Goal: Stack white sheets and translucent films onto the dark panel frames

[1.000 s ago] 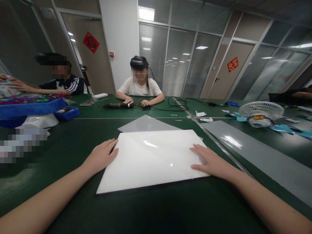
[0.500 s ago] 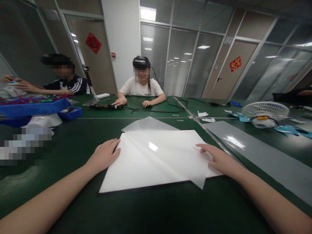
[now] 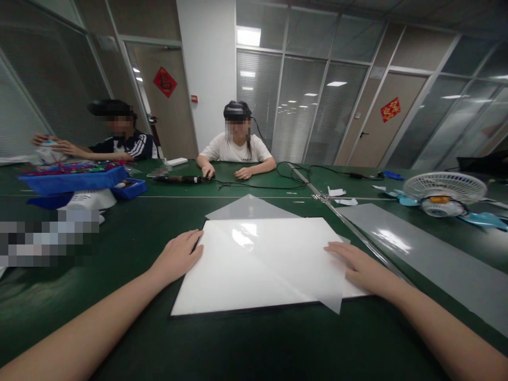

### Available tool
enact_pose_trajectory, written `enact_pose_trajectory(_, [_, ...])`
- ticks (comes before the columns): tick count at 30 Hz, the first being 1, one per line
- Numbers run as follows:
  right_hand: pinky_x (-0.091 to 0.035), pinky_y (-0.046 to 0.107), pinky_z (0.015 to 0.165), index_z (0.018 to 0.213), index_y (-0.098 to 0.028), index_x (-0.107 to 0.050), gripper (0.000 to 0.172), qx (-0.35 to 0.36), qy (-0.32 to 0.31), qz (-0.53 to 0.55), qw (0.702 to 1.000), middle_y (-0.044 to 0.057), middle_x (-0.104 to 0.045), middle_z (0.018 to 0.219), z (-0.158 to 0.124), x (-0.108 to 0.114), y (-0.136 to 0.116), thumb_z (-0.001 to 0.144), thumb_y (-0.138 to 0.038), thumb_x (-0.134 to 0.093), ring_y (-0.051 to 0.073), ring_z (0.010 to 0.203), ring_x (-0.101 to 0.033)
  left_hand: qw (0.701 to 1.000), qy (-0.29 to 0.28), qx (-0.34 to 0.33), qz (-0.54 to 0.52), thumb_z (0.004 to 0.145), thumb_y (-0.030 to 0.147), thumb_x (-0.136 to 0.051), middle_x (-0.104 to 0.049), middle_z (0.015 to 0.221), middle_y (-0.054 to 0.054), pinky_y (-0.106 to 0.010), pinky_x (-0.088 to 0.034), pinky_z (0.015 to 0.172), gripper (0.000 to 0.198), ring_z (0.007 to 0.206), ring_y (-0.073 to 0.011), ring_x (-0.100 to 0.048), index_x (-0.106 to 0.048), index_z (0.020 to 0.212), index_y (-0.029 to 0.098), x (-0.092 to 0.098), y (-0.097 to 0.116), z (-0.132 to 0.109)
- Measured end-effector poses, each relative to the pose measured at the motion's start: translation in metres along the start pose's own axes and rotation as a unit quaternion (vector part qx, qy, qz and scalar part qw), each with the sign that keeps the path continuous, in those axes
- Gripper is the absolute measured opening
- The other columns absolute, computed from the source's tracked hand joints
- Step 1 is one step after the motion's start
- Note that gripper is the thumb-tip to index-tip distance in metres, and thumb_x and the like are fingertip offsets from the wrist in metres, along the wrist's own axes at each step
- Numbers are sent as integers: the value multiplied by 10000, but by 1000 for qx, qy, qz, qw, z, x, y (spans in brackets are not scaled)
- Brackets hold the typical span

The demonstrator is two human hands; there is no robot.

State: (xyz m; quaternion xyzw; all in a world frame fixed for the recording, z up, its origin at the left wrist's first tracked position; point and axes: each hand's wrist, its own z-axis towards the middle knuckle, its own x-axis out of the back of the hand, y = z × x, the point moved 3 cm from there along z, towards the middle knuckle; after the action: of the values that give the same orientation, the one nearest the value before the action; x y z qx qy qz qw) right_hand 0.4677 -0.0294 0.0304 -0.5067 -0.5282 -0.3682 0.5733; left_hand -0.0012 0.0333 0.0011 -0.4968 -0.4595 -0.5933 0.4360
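Both hands unmoved, film [image 3: 278,259] corner seemingly lower

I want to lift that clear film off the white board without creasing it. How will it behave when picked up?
The film looks thin and floppy: its corner hangs past the white board near the right hand. It is probably very light and may slide, as its glossy surface reflects the ceiling lights. The left hand rests at the board's edge.
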Motion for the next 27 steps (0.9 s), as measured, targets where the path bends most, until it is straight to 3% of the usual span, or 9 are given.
enact_pose_trajectory(10, [-274, 476, 1131, 1350, -153, -541, 528, 20, 19, -7, 1000, 114, -473, 1437, 4, -2, 2, 863, -279, -380, 286, 1333, -406, 1000, 18, -9, -2, 910, 421, -278, -471, 1437, -131, -439, -313, 1101, 596, 1332, -273, -410, -454, 1392, 117, -1, -1, 1])
enact_pose_trajectory(16, [-242, 457, 1150, 1362, -130, -528, 665, -10, 11, -3, 1000, 98, -473, 1440, 3, 1, 2, 709, -87, -405, 260, 1346, -389, 1000, 21, -9, -6, 910, 432, -280, -472, 1438, -126, -449, -319, 1096, 593, 1331, -277, -413, -466, 1388, 134, -3, -3, 3])
enact_pose_trajectory(22, [-244, 448, 1152, 1352, -174, -552, 684, -27, 24, 20, 999, 57, -489, 1433, 5, -5, 13, 691, -75, -401, 247, 1342, -401, 999, 38, 0, -16, 902, 413, -307, -499, 1420, -114, -431, -325, 1097, 572, 1325, -267, -426, -498, 1363, 134, -3, -4, 2])
enact_pose_trajectory(27, [-237, 438, 1155, 1345, -193, -561, 711, 13, 48, -6, 999, 37, -491, 1432, 8, -15, 22, 663, -63, -410, 233, 1341, -401, 999, 37, 13, -30, 906, 394, -308, -494, 1423, -108, -454, -313, 1099, 555, 1329, -270, -416, -498, 1364, 143, -2, -4, 2])
